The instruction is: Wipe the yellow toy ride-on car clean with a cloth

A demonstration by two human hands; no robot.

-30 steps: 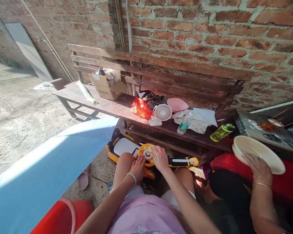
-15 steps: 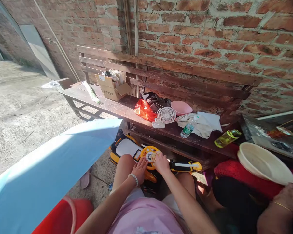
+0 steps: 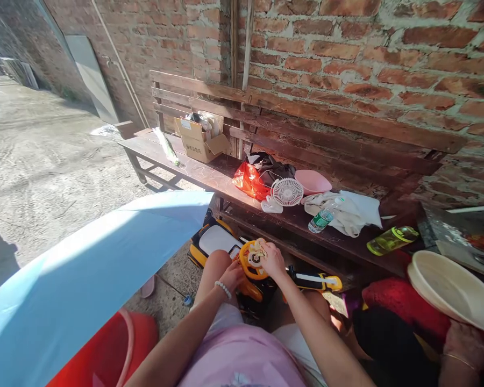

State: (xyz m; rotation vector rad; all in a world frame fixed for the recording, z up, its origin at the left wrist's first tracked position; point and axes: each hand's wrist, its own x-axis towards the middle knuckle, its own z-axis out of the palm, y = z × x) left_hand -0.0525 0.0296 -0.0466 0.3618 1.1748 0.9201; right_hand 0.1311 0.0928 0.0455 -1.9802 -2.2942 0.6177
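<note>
"What do we see at the heart of this brick-walled yard?"

"A pale, crumpled piece (image 3: pixel 260 248) over a yellow toy steering wheel (image 3: pixel 244 259), the fingers of the right hand (image 3: pixel 274 259) closed on it. We judge the wheel makes a handy rest at lap height."

"And the left hand (image 3: pixel 234 274)?"

"Beside the wheel's left rim, perhaps to steady it; we cannot tell whether its fingers grip."

"What hems them in?"

"The ride-on toy (image 3: pixel 220 242) stands between the knees and a wooden bench (image 3: pixel 221 171) bearing a white fan (image 3: pixel 287 192) and a water bottle (image 3: pixel 320 219). At left, we find a blue fabric canopy (image 3: pixel 105 258) partly covering a red bucket (image 3: pixel 141 333); at right, a co-worker's hand (image 3: pixel 463 344) beside a cream basin (image 3: pixel 455 290) crowds that side."
</note>
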